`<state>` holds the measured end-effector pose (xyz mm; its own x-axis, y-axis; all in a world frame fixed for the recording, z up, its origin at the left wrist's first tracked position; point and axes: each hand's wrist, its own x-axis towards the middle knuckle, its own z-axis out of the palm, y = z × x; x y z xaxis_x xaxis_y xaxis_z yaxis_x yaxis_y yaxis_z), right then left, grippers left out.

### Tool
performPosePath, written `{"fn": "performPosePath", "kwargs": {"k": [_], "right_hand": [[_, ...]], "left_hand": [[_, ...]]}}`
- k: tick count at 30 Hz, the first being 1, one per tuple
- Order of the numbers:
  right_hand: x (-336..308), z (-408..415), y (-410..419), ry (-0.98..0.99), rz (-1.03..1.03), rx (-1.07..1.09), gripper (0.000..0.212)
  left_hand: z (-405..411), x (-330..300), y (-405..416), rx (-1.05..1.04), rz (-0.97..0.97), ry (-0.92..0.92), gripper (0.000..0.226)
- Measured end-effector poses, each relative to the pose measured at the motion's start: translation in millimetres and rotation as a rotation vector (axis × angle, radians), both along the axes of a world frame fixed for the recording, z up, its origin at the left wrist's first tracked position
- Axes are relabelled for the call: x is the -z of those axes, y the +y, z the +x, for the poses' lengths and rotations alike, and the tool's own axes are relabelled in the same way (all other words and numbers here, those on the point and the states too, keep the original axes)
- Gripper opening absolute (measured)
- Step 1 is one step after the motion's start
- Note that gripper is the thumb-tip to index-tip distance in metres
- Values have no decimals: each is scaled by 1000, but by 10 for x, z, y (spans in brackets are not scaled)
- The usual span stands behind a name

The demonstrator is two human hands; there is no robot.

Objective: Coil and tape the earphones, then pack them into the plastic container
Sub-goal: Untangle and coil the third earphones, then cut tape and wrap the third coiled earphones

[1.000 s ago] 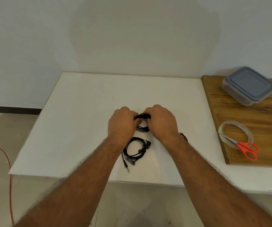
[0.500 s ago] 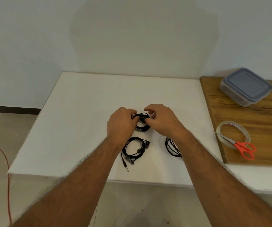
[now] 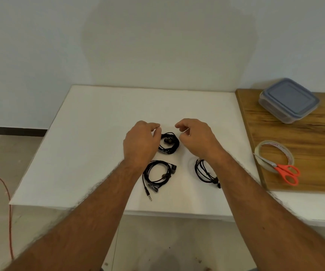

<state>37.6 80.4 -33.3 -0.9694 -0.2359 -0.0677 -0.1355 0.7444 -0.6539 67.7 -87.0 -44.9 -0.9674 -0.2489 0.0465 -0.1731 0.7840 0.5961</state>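
Three black earphone sets lie coiled on the white table point(image 3: 99, 133). The far coil point(image 3: 174, 148) rests between my hands. My left hand point(image 3: 140, 143) hovers at its left edge with loosely curled fingers and covers part of it; no grip shows. My right hand point(image 3: 196, 137) is just right of the coil, apart from it, fingers loosely curled and holding nothing. A second coil point(image 3: 148, 173) with its plug sticking out lies nearer, below my left wrist. The third coil point(image 3: 200, 173) is partly hidden under my right forearm. The plastic container point(image 3: 288, 100), lid on, stands at the far right.
A wooden board point(image 3: 314, 145) on the right carries the container, a roll of clear tape point(image 3: 263, 145) and orange-handled scissors point(image 3: 286, 171) lying across the roll. A red cable point(image 3: 7, 192) runs over the floor to the left of the table.
Both hands held the far coil together a second ago. They have since parted and let it go; it now lies on the table. My right hand moved right, uncovering the third coil.
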Motion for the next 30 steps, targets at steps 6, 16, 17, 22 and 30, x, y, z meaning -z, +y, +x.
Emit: {"fn": "performPosePath", "kwargs": {"k": [6, 16, 17, 22, 30], "right_hand": [[-136, 63, 332, 85, 35, 65, 31], [-579, 455, 1669, 117, 258, 275, 16], [-609, 508, 1816, 94, 274, 295, 15], [-589, 743, 2293, -84, 322, 319, 12], [-466, 753, 2277, -129, 233, 232, 21]], "left_hand": [[56, -177, 189, 51, 19, 45, 30], [240, -532, 974, 207, 92, 83, 26], [246, -546, 1091, 234, 107, 75, 26], [229, -473, 1682, 361, 137, -25, 28], [194, -77, 2139, 363, 220, -299, 37]]}}
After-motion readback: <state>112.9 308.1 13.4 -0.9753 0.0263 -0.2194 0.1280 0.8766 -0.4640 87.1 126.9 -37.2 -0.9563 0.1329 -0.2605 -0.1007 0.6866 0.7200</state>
